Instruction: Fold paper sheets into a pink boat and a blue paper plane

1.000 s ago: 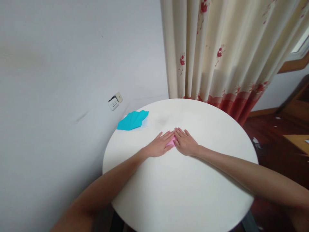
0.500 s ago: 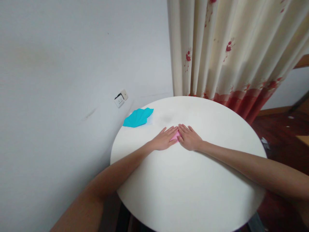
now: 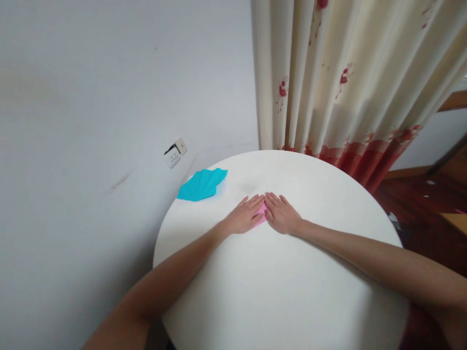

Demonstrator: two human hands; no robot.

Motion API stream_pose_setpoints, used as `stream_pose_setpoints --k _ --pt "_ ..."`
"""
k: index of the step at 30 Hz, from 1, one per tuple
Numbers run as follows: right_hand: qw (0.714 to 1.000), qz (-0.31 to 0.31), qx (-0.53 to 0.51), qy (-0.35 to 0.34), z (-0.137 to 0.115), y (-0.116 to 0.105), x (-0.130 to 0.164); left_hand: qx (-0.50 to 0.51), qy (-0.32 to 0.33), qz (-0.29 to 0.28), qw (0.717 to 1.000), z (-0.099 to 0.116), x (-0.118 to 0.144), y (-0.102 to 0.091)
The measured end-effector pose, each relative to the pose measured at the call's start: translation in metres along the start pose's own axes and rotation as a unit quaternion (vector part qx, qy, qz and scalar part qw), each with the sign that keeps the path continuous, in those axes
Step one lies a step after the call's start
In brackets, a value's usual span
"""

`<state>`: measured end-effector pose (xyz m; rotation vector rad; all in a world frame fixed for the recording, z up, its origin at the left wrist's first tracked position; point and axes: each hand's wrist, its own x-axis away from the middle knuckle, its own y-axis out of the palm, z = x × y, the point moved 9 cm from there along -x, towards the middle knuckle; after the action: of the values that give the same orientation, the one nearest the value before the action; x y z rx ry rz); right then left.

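Round white table (image 3: 277, 291), both forearms reaching across it. Left hand (image 3: 243, 216) and right hand (image 3: 280, 215) lie flat, palms down, fingers stretched out and together, tips touching mid-table. Pink paper (image 3: 260, 214) pressed under both hands, only a sliver showing between them. Further left near the table edge, folded teal paper (image 3: 202, 184). Behind: wall socket (image 3: 174, 152), floral curtain (image 3: 346, 82)

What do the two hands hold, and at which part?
Nothing is gripped. The left hand and right hand lie flat on the pink paper, pressing it against the table.
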<state>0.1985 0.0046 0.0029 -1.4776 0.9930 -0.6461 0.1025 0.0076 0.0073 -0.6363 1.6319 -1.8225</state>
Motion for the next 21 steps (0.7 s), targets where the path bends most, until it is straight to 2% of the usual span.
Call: stream_pose_setpoints --k 10,21 --pt "1.000 0.005 0.001 -0.004 0.000 0.000 -0.003 0.033 -0.005 -0.007 0.999 0.002 0.004 -0.002" --pt "0.999 -0.035 -0.002 0.012 0.009 0.006 -0.001 -0.023 0.009 -0.012 1.000 0.007 0.013 0.004"
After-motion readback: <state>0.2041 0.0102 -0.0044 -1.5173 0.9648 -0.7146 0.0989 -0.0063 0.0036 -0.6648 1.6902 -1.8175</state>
